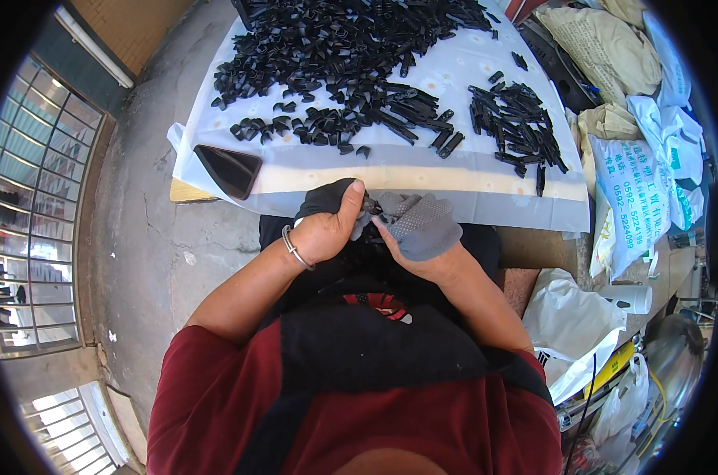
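Observation:
My left hand (327, 222), in a dark partial glove with the thumb bare and a metal bangle at the wrist, is closed just in front of the table's near edge. Facing it, my right hand (422, 229) wears a grey dotted glove and has its fingers curled in. The two hands meet around a small black plastic piece (374, 209), mostly hidden by the fingers. Beyond them, a big heap of small black plastic pieces (319, 63) covers the far side of the table. Long narrow black pieces (410, 107) lie at the heap's near right edge.
A separate pile of long black pieces (517, 123) lies on the right of the white-covered table (470, 174). At the near left corner rests a black phone (230, 170). Stuffed sacks (624, 194) and a white plastic bag (569, 317) crowd the right side. A barred window (38, 206) stands left.

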{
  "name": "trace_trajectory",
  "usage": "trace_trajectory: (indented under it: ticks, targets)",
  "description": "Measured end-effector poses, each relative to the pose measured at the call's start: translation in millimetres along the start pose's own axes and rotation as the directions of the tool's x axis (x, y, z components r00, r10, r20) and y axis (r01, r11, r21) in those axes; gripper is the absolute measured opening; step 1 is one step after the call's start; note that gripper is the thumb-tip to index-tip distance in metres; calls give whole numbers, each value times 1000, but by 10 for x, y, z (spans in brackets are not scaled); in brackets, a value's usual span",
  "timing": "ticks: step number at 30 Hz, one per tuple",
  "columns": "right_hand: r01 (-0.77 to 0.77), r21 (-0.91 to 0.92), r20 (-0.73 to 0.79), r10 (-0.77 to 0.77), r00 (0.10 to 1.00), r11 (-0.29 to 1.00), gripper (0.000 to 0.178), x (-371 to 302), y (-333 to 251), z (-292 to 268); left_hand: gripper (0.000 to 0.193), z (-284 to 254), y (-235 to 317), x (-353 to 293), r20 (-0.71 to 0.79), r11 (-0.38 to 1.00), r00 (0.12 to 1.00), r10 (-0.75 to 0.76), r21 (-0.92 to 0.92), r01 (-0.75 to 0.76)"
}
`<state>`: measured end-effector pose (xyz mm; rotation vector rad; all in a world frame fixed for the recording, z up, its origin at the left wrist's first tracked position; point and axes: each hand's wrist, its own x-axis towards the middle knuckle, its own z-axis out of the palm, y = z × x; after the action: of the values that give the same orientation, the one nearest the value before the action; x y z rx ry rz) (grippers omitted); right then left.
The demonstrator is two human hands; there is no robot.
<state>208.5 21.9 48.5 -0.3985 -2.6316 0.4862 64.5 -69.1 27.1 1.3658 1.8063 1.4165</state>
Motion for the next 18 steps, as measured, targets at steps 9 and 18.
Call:
trace_trajectory:
  ticks: [9,18]
  targets:
    - [-86,112,206,62,977,990,24,-32,167,160,41,-90,64,147,280,852,955,-94,518,-68]
    - [-148,-566,-78,126,989,811,27,309,1127,-223,26,-4,-285,671,113,673,993,44,731,-113]
